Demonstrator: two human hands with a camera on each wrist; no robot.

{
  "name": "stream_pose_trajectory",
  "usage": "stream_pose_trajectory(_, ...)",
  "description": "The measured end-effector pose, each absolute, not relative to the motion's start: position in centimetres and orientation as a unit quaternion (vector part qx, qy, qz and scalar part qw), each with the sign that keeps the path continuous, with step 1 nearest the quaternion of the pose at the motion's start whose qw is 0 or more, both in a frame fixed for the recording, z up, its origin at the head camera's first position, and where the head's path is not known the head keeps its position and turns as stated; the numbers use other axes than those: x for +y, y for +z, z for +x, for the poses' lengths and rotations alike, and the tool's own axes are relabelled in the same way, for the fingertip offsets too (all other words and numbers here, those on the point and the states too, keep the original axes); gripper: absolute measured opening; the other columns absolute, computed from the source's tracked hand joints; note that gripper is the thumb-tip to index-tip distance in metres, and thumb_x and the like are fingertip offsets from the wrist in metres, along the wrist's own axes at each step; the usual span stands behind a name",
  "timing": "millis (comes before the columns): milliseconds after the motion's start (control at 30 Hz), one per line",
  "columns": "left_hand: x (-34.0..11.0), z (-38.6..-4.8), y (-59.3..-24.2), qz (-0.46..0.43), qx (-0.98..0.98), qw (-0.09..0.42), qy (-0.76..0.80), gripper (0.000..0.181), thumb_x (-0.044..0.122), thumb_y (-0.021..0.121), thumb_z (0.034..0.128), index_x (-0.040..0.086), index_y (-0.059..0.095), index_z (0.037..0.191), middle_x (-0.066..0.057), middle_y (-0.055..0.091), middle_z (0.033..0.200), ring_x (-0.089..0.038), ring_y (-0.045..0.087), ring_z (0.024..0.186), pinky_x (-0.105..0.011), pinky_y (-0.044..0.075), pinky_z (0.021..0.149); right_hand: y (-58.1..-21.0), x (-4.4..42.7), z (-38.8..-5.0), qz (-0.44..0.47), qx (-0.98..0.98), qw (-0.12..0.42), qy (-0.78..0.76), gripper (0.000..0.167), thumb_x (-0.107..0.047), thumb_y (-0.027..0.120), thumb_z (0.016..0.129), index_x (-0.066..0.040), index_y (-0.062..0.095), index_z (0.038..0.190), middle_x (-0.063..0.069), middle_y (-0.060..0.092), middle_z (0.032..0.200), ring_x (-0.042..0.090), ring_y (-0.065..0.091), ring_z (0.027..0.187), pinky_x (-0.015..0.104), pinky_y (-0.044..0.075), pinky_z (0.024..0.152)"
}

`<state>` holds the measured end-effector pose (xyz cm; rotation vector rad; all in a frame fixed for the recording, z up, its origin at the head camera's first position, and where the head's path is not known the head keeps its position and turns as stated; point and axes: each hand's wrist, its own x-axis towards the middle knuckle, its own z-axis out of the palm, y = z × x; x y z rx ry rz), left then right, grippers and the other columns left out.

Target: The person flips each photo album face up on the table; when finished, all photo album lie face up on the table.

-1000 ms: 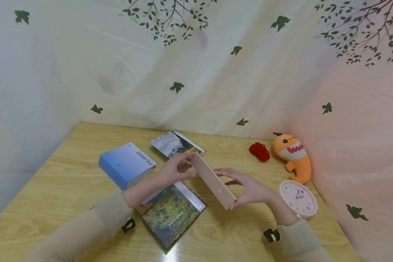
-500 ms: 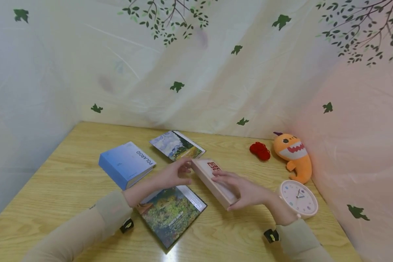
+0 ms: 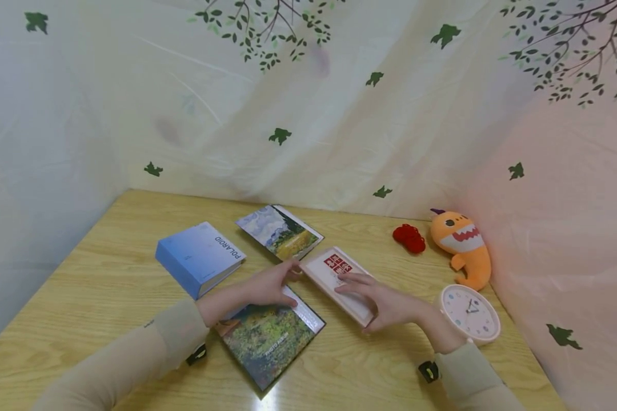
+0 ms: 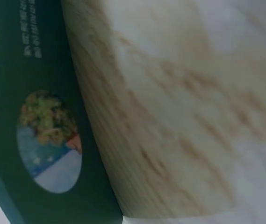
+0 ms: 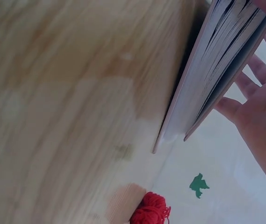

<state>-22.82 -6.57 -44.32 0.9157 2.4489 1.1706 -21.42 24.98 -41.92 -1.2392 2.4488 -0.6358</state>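
A book [image 3: 323,273] with a whitish cover and a red character stamp lies almost flat near the table's middle. My right hand [image 3: 391,302] holds it, fingers spread over the cover and thumb at the near edge. From the side, the right wrist view shows the book's pages [image 5: 226,56] and the right hand [image 5: 259,112] around it. At its left corner are the fingertips of my left hand [image 3: 264,285], thumb apart above a photo album [image 3: 272,348] with a garden picture. A dark green surface [image 4: 44,70] with an oval picture fills the left wrist view's left side.
On the wooden table [image 3: 391,365] are a blue Polaroid album [image 3: 197,257] and a landscape-covered album [image 3: 277,231] behind the hands. Red yarn [image 3: 409,238], an orange shark plush [image 3: 463,245] and a pink clock [image 3: 470,313] sit at the right. A printed curtain [image 3: 211,114] hangs behind.
The book has tipped from standing on its edge to nearly flat, so its cover with the red stamp shows. Both hands have moved with it, the left lowering slightly.
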Motion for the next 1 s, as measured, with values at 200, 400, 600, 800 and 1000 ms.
stream_pose_trajectory(200,-6.5,-22.8,-44.5,0.321,0.845,0.159,0.398,0.087,0.015,0.079,0.0768,-0.002,0.025,0.142,-0.021,0.046,0.137,-0.032,0.047,0.126,-0.043,0.038,0.105,-42.2,25.6,-21.9,-0.426,0.864,0.164,-0.214,0.090,-0.020,0.084,0.066,-0.027,0.039,0.143,0.007,0.018,0.157,0.034,0.012,0.143,0.063,0.025,0.106)
stream_pose_trajectory(400,-6.9,-23.0,-44.4,0.364,0.835,0.160,0.380,0.097,0.021,0.079,0.0771,0.002,0.015,0.147,-0.023,0.042,0.140,-0.034,0.045,0.128,-0.044,0.038,0.106,-42.4,25.8,-21.9,-0.427,0.860,0.169,-0.221,0.089,-0.018,0.084,0.066,-0.027,0.039,0.143,0.007,0.019,0.156,0.033,0.013,0.143,0.062,0.025,0.107)
stream_pose_trajectory(600,-7.3,-23.0,-44.3,0.375,0.855,0.152,0.324,0.091,0.037,0.080,0.0732,0.007,0.031,0.145,-0.013,0.045,0.141,-0.027,0.044,0.129,-0.042,0.036,0.106,-42.6,25.3,-21.7,-0.434,0.863,0.162,-0.202,0.086,-0.021,0.083,0.066,-0.029,0.042,0.141,0.005,0.023,0.155,0.030,0.018,0.142,0.059,0.028,0.107)
stream_pose_trajectory(800,-7.5,-22.9,-44.0,0.391,0.859,0.140,0.300,0.082,0.039,0.079,0.0747,0.006,0.041,0.139,-0.013,0.047,0.139,-0.028,0.045,0.128,-0.042,0.036,0.106,-42.7,24.8,-21.4,-0.428,0.866,0.170,-0.196,0.083,-0.023,0.083,0.067,-0.031,0.043,0.139,0.001,0.024,0.155,0.028,0.018,0.142,0.058,0.026,0.108)
stream_pose_trajectory(1000,-7.9,-23.1,-43.9,0.401,0.863,0.134,0.276,0.075,0.040,0.077,0.0757,0.008,0.047,0.136,-0.009,0.051,0.137,-0.027,0.046,0.127,-0.041,0.036,0.107,-42.9,24.5,-21.2,-0.434,0.867,0.167,-0.180,0.084,-0.026,0.083,0.066,-0.031,0.043,0.140,0.000,0.023,0.155,0.028,0.016,0.143,0.059,0.020,0.111)
